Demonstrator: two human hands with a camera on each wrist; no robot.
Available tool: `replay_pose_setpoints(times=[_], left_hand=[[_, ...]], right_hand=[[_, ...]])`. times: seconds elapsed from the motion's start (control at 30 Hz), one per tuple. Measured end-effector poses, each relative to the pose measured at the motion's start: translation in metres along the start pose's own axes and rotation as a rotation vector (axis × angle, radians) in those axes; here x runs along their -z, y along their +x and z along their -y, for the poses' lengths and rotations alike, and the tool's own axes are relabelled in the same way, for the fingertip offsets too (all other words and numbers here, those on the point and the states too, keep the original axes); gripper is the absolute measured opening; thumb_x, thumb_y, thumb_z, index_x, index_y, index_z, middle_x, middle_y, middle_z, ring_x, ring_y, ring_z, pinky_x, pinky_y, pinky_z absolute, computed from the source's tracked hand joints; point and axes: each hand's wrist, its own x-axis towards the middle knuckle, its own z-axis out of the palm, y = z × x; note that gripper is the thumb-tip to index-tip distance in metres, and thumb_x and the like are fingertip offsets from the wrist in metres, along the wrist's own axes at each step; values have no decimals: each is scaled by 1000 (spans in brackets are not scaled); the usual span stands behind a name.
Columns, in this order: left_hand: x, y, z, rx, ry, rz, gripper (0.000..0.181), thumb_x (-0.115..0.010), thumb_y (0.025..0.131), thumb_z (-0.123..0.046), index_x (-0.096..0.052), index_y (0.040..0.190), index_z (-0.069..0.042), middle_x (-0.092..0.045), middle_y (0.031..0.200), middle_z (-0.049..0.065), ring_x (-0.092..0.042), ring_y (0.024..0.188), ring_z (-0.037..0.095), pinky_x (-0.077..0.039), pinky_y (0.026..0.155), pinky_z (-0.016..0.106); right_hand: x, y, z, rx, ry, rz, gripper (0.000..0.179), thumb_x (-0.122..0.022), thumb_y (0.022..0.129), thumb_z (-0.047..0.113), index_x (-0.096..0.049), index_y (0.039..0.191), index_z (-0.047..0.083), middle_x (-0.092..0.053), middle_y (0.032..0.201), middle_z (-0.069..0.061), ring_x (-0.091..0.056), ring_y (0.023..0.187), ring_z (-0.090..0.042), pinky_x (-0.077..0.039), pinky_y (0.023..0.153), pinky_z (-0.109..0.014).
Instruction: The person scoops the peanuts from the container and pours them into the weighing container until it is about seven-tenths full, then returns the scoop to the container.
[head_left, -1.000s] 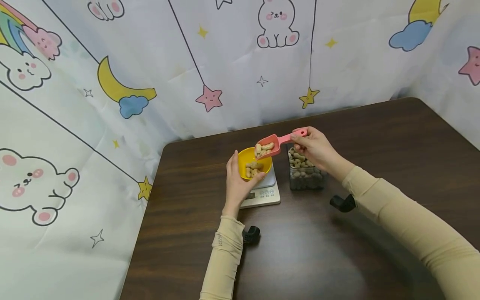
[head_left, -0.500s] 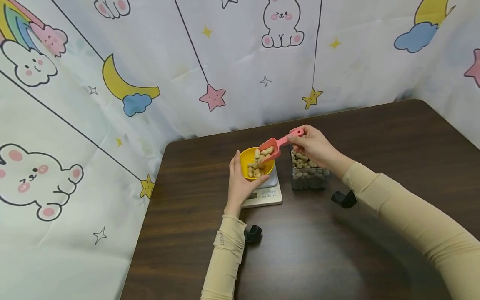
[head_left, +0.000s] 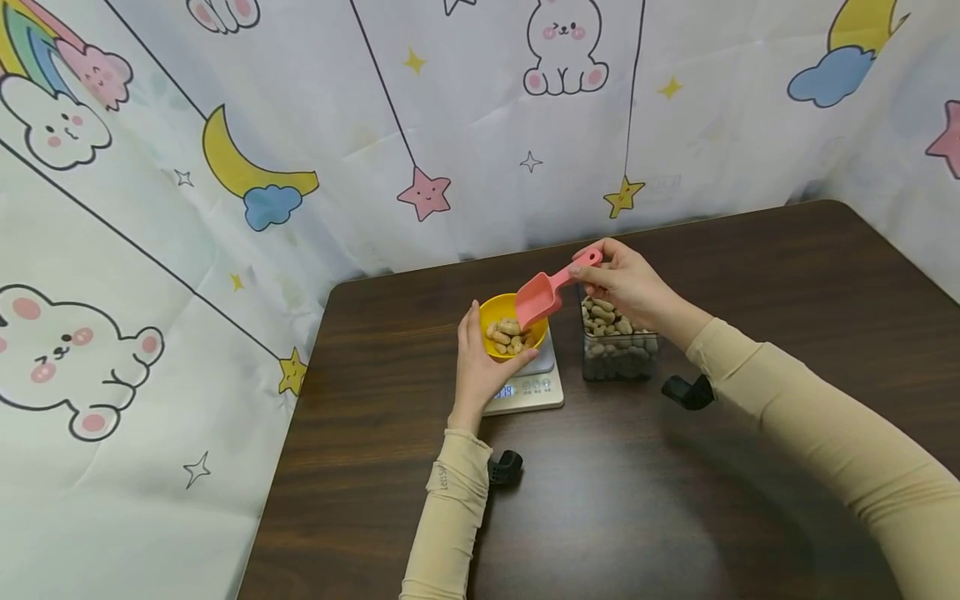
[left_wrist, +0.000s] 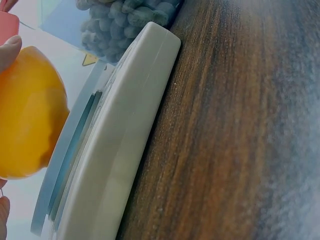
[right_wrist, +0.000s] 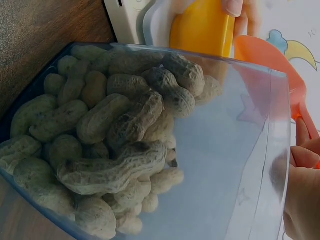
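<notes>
left hand (head_left: 477, 367): clamped round bowl, seemingly to steady it.
bowl (head_left: 492, 310): on scale, holding peanuts (head_left: 506, 331).
scale (head_left: 534, 402): on worktop (head_left: 375, 400), presumably for weighing.
scoop (head_left: 536, 300): tipped over bowl's rim, apparently for pouring.
tub (right_wrist: 215, 165): beside scale, stocked with peanuts, probably for easy reach.
right hand (head_left: 626, 282): pinching scoop's handle.

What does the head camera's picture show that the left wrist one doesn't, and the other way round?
Only the head view: the peanuts inside the yellow bowl, the scale's lit display and the person's two sleeves.

Only the left wrist view: the bowl's rounded underside and the narrow gap beneath the scale's weighing plate.

Both: the bowl, the scale, part of the left hand, at least some of the pink scoop, and the clear container of peanuts.
</notes>
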Motion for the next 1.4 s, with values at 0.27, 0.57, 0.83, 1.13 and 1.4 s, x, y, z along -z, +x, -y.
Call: replay_pose_setpoints(times=[0.27, 0.57, 0.83, 1.13, 1.4], left_hand=[[-1, 2, -3, -14, 24, 6, 110, -74, 67, -59, -6, 150, -31, -13, 155, 6, -34, 136, 33, -34, 108, 53], [4, 6, -17, -73, 15, -31, 111, -71, 67, -63, -5, 150, -31, -11, 156, 7, -31, 137, 34, -33, 108, 56], [11, 9, -42, -156, -45, -50, 110, -70, 66, -65, -4, 149, -36, -11, 157, 0, -26, 140, 28, -31, 109, 57], [13, 21, -76, -245, 36, -20, 112, -65, 65, -72, -3, 150, -34, -11, 157, -3, -18, 143, 21, -31, 110, 53], [7, 28, -97, -283, 76, 46, 114, -72, 68, -60, 0, 150, -30, -6, 158, -5, -13, 145, 18, -28, 114, 46]], right_hand=[[1, -3, 0, -1, 31, -10, 28, -58, 91, 17, -45, 113, 5, -58, 82, 5, -46, 63, -8, -43, 59, -17], [1, -11, 10, 50, 85, -25, 27, -62, 89, 18, -47, 107, 7, -59, 81, 5, -45, 61, -10, -40, 56, -19], [7, -21, 25, 89, 142, -50, 32, -64, 87, 21, -46, 111, 9, -60, 86, 4, -45, 65, -10, -42, 58, -17], [25, -33, 43, 211, 277, -29, 28, -64, 87, 14, -46, 108, 7, -61, 86, 4, -46, 66, -10, -43, 60, -17], [42, -40, 50, 258, 387, -53, 24, -63, 86, 10, -47, 104, 5, -59, 83, 0, -44, 64, -12, -43, 56, -19]])
